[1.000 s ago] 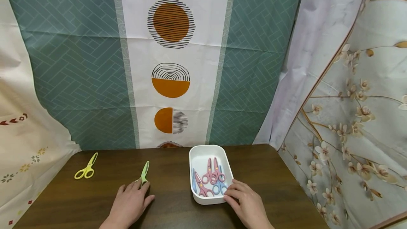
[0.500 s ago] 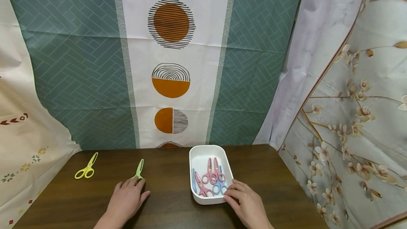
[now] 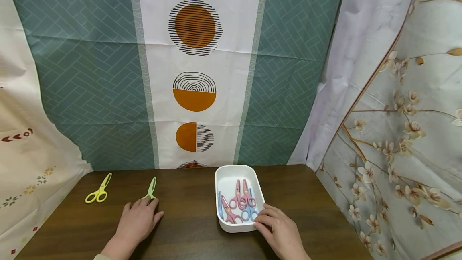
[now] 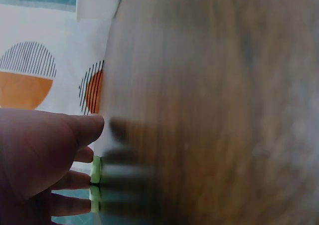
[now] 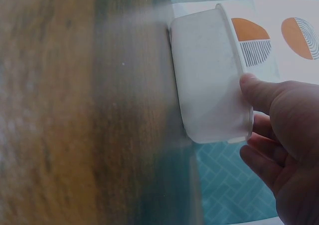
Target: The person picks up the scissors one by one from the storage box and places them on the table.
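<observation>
In the head view, green scissors (image 3: 151,187) lie flat on the table, blades pointing away. My left hand (image 3: 137,219) rests on their handle loops with extended fingers, hiding most of the loops. In the left wrist view the green scissors' handles (image 4: 95,185) touch the fingertips, while the thumb of the left hand (image 4: 45,150) stays apart from them. A white plastic box (image 3: 238,228) holds pink scissors (image 3: 231,212) and blue scissors (image 3: 249,212). My right hand (image 3: 279,230) grips the box's near right corner, thumb and fingers at the rim.
Yellow scissors (image 3: 98,193) lie at the far left of the dark wooden table (image 3: 191,228). A patterned curtain (image 3: 195,91) hangs behind the table's back edge, and a floral cloth (image 3: 397,151) borders the right side.
My left hand has slid the green scissors leftward and slightly away across the table. The right hand and the white box have stayed in place.
</observation>
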{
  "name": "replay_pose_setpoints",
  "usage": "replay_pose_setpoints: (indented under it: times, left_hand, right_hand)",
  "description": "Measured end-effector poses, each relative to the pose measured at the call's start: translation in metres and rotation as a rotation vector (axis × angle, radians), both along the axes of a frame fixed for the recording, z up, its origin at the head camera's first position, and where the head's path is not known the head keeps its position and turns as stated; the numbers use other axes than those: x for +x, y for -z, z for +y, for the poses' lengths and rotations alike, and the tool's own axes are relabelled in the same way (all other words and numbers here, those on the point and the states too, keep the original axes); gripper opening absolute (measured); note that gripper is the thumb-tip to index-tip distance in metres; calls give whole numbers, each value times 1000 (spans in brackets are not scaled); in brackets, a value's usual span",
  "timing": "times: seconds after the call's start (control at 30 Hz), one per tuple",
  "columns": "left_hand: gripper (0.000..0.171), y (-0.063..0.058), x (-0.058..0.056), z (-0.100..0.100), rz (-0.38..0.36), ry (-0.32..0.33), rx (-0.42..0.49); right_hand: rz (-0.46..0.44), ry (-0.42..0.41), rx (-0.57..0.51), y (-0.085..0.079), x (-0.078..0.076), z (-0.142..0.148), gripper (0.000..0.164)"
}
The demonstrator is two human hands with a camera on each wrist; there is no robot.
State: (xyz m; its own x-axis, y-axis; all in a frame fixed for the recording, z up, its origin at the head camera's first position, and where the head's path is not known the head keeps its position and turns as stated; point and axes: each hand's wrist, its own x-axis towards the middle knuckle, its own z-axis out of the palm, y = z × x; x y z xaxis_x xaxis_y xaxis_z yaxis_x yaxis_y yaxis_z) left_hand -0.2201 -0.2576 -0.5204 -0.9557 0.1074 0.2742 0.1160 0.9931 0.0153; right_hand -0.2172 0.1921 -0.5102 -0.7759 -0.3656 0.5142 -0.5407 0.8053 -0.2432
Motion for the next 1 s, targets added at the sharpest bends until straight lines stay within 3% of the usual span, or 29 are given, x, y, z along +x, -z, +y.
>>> replay_pose_setpoints:
  times: [0.3, 0.63, 1.0]
  left_hand:
    - [45, 2, -8, -16, -18, -32, 17]
    - [45, 4, -16, -32, -13, -52, 18]
    - [45, -1, -20, -48, -30, -59, 32]
  right_hand:
    - [-40, 8, -6, 0, 1, 1, 5]
    - [48, -8, -10, 2, 0, 0, 8]
    - [0, 1, -14, 3, -1, 1, 7]
